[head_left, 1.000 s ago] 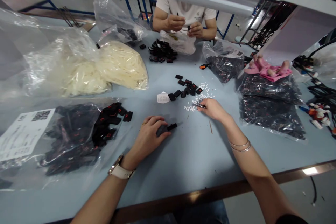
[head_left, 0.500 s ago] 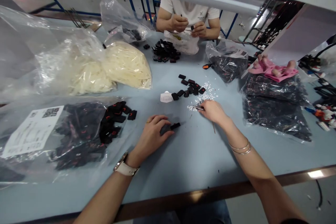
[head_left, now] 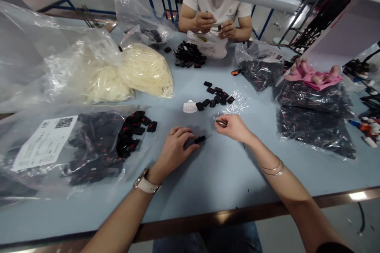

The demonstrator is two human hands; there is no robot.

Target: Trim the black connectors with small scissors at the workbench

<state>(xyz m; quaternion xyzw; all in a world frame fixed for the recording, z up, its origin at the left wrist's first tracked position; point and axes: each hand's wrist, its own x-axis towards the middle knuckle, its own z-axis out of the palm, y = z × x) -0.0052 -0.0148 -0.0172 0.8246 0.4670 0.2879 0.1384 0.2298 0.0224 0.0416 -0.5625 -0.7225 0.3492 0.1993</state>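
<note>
My left hand (head_left: pixel 178 144) rests low over the table with curved fingers. Between its thumb and index fingertips is one end of a small black plastic housing (head_left: pixel 200 139), lying at table level. My right hand (head_left: pixel 233 126) pinches a pair of metal tweezers (head_left: pixel 221 123), their tips pointing left. Just beyond the right hand spreads a scatter of tiny white pieces (head_left: pixel 236 106). Whether the tweezers hold one of them is too small to tell. Behind them lies a loose group of black housings (head_left: pixel 218 97), with a white paper label (head_left: pixel 190 106) at their left.
An open bag of black parts (head_left: pixel 95 146) spills at the left, below bags of cream-coloured pieces (head_left: pixel 147 71). Black-filled bags (head_left: pixel 314 126) with a pink glove (head_left: pixel 314 77) on top lie right. Across the table, a co-worker's hands (head_left: pixel 216 25) hold small parts near a black pile (head_left: pixel 189 53).
My right hand has drawn slightly left and nearer to me, moving the tweezers off the white pieces. My left hand stays by the black housing. The view has shifted slightly.
</note>
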